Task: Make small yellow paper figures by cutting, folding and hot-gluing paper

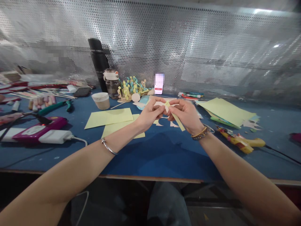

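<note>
Above the blue table, my left hand [154, 111] and my right hand [184, 113] meet with fingertips pinched on a yellow paper strip [179, 122]. A small folded end of the strip sticks up between the fingers, and its long tail hangs down below my right palm. Both hands are closed on it. Beneath and behind them lie pale paper scraps with round cut-outs [162, 121]. Yellow paper sheets [109, 117] rest left of my left hand. The exact fold is partly hidden by my fingers.
Behind stand a paper cup [101, 101], a lidded bottle [112, 84], a black flask [97, 59], small paper flowers [131, 88] and a lit phone [159, 84]. A yellow glue gun [244, 142] and paper stack [227, 110] lie right; a purple power strip [39, 130] and pliers [54, 106] left.
</note>
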Tool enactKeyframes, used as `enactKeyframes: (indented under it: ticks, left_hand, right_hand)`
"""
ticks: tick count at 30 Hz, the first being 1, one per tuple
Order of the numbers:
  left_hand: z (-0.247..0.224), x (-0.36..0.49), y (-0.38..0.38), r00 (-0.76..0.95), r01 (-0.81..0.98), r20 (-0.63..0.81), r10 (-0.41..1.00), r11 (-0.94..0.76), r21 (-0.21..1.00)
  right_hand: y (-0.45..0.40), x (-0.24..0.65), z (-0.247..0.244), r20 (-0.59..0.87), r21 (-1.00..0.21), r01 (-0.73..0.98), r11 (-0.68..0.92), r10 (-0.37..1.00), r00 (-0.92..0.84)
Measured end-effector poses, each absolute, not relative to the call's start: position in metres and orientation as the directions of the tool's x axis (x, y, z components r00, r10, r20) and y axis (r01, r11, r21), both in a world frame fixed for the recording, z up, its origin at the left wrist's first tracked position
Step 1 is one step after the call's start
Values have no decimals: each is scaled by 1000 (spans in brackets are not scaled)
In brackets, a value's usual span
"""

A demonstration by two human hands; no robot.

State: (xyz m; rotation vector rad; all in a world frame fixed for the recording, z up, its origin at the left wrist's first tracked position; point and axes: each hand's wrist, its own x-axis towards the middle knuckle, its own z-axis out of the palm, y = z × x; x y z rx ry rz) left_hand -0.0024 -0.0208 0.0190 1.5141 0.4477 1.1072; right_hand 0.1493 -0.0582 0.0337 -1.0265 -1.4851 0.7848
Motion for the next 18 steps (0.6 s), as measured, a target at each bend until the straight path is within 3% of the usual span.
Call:
enactKeyframes:
  ticks: [18]
  left_hand:
    - [21,-3,-23,484,-294,384,787,-267,918]
  right_hand:
    - [-57,150,33,400,-903,156,399,916,-27]
